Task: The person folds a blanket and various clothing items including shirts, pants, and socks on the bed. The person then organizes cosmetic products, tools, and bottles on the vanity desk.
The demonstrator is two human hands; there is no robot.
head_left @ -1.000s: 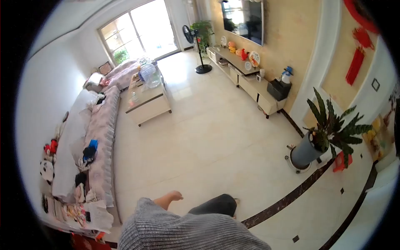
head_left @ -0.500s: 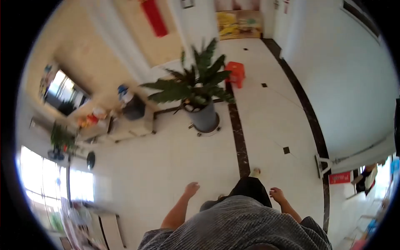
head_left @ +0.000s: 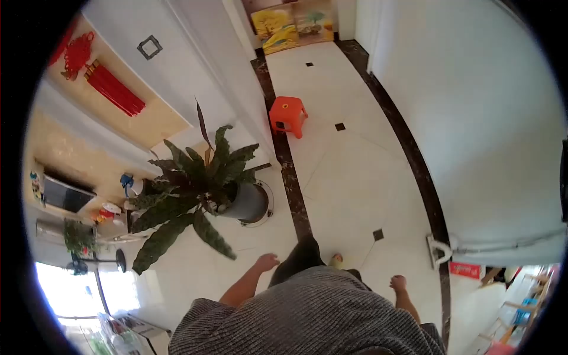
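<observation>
From where I stand, the person in the grey ribbed sweater (head_left: 296,313) is on the pale tiled floor (head_left: 349,183), both arms hanging out from the body. The left hand (head_left: 268,262) is out past the thigh in dark trousers (head_left: 299,260), its grip released, fingers slightly bent. The right hand (head_left: 399,283) hangs on the other side, fingers loosely curled, its grip released as well. A foot (head_left: 336,260) shows below, between the two hands.

Nearest the left hand is the big potted plant (head_left: 201,180); one long leaf droops toward that hand, the two well apart. Its grey pot (head_left: 245,202) sits in a round stand (head_left: 271,207) on the floor, just beside the left dark border strip (head_left: 293,195). Farther along that same strip, by the wall's foot, stands an orange stool (head_left: 285,112). Two yellowish pictures (head_left: 293,26) lean at the far edge of the floor.

Along the floor's right edge, by the other dark border (head_left: 420,160), a white-handled thing (head_left: 439,251) is closest to the right hand, apart from it, with a red box (head_left: 465,270) just beyond. Over on the left, a red tassel (head_left: 115,89) hangs on the wall.
</observation>
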